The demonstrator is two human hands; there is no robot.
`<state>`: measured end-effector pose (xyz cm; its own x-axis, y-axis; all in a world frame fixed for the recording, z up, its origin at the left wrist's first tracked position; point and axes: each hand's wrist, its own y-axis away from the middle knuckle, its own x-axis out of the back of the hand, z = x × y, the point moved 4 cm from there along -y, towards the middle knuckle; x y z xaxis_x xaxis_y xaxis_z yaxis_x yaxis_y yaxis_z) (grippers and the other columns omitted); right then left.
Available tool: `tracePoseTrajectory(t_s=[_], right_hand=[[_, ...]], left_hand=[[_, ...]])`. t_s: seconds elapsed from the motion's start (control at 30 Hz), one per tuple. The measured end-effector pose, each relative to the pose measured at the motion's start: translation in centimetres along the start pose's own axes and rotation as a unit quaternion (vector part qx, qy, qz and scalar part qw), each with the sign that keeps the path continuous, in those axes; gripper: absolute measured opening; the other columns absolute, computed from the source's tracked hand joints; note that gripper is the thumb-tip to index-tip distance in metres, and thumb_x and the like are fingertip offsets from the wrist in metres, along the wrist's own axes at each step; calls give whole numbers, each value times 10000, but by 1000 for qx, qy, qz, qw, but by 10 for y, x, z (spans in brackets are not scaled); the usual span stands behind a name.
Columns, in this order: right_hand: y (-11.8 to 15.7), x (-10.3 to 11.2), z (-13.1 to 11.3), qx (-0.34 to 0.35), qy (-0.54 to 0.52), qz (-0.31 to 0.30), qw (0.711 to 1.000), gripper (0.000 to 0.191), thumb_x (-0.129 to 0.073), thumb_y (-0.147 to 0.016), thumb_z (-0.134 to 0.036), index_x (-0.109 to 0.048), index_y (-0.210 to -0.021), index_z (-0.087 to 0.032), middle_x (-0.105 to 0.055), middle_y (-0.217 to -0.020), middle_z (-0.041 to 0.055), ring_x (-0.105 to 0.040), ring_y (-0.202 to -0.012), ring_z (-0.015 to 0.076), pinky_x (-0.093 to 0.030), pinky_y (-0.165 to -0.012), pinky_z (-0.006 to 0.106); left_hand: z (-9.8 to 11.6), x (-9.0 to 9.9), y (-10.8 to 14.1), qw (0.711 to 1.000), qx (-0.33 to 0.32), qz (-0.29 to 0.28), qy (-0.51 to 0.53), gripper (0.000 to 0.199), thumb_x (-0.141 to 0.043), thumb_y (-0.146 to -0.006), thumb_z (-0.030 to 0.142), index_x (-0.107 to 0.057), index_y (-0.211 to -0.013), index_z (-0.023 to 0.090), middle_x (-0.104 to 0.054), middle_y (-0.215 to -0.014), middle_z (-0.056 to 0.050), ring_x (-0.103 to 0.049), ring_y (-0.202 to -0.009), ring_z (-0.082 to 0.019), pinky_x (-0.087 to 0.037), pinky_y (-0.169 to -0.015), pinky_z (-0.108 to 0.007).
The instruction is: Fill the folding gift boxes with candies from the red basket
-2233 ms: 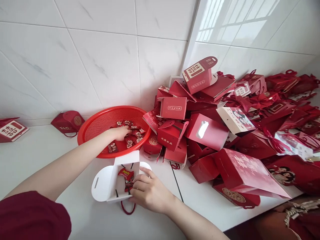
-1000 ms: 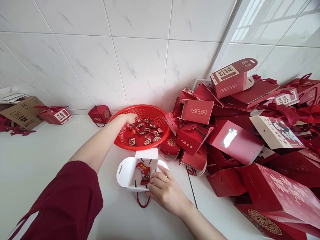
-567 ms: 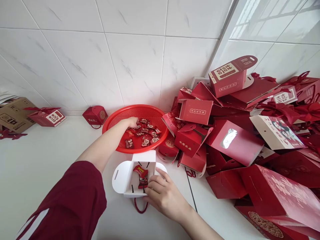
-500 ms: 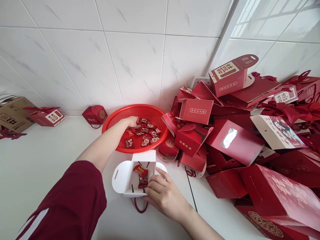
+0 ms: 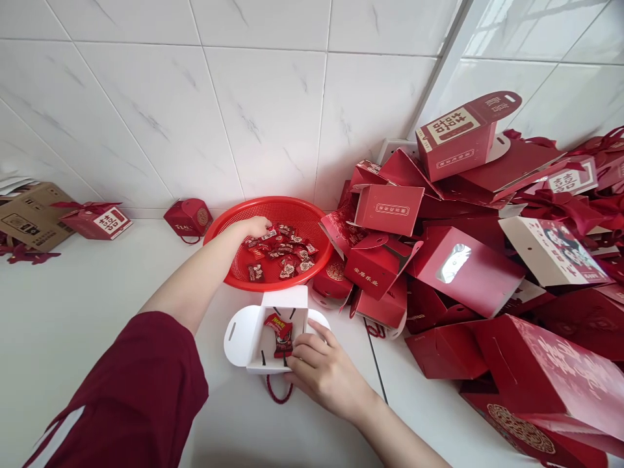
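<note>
My left hand (image 5: 253, 227) is over the red plastic basket (image 5: 234, 278), its fingers closed on a small wrapped candy (image 5: 270, 233). Several more candies (image 5: 288, 266) in red and dark wrappers lie on the basket's bottom. In front of the basket stands an open gift box (image 5: 258, 341), white inside, with its flaps spread and a dark red cord handle (image 5: 279, 395) at the near side. Red wrapped candies (image 5: 281, 335) lie in it. My right hand (image 5: 322, 364) grips the box's right wall, the thumb and part of the fingers hidden.
A large heap of red gift boxes (image 5: 468, 266) fills the right side of the white counter (image 5: 121, 292). Two closed red boxes, one with a ribbon (image 5: 97, 220) and one smaller (image 5: 188, 218), stand by the tiled wall. A brown carton (image 5: 36, 214) sits far left.
My left hand has lifted slightly from the pile, a candy now showing at its fingertips. My right hand stays on the box. The whole view has shifted slightly.
</note>
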<state>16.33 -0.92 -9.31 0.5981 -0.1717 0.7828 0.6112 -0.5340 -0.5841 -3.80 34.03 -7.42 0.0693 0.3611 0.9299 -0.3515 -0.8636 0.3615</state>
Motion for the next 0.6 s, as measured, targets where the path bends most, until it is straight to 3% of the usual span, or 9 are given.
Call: tracePoseTrajectory(t_s=[0.3, 0.47, 0.6], right_hand=[[1, 3, -2, 9, 1, 11, 1000, 156, -574, -991, -283, -629, -878, -191, -656, -790, 2, -627, -934, 162, -352, -1155, 422], [6, 2, -3, 40, 30, 18, 999, 181, -502, -992, -101, -630, -890, -179, -650, -773, -15, -620, -929, 139, -327, -1181, 420], [8, 3, 0, 38, 30, 17, 999, 205, -476, -993, -73, -628, -915, -188, -666, -799, -11, -626, -961, 136, -333, -1181, 426]], left_hand=[[8, 11, 32, 999, -30, -11, 10, 370, -522, -818, 356, -710, -1076, 169, -731, -1055, -66, -641, -903, -210, -474, -810, -256], [8, 5, 47, 1000, -25, -6, 17, 366, -495, -858, 367, -697, -1078, 155, -722, -1061, -80, -639, -892, -214, -461, -802, -262], [16, 4, 63, 999, -35, 4, 29, 374, -469, -888, 380, -682, -1091, 150, -713, -1098, -89, -639, -922, -221, -455, -801, -265]])
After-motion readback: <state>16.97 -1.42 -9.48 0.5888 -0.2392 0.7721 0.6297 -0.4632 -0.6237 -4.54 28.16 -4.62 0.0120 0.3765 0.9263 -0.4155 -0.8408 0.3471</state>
